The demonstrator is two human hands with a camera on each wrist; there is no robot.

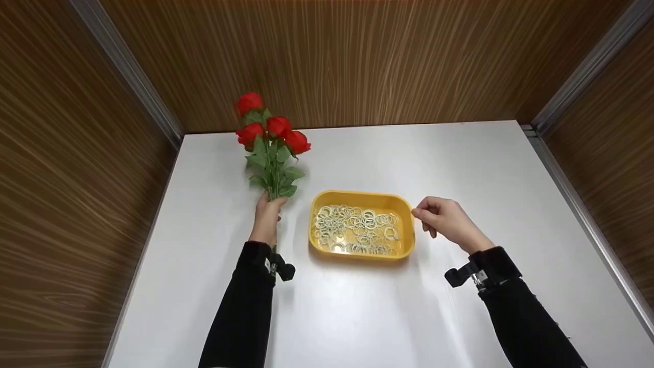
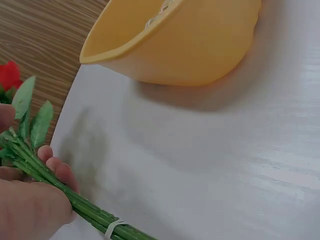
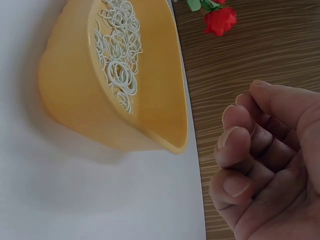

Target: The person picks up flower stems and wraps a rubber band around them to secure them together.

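My left hand grips the green stems of a bunch of red artificial roses, whose heads point away toward the back wall. A white band circles the stems just below my fingers. To the right of them a yellow tray sits on the white table and holds several pale rubber bands. My right hand hovers just beside the tray's right rim. Its fingers are loosely curled, and no object shows in them in the right wrist view.
The white table is boxed in by wood-grain walls at the back and on both sides, with metal strips in the corners. Black sleeves and wrist-mounted cameras cover both forearms.
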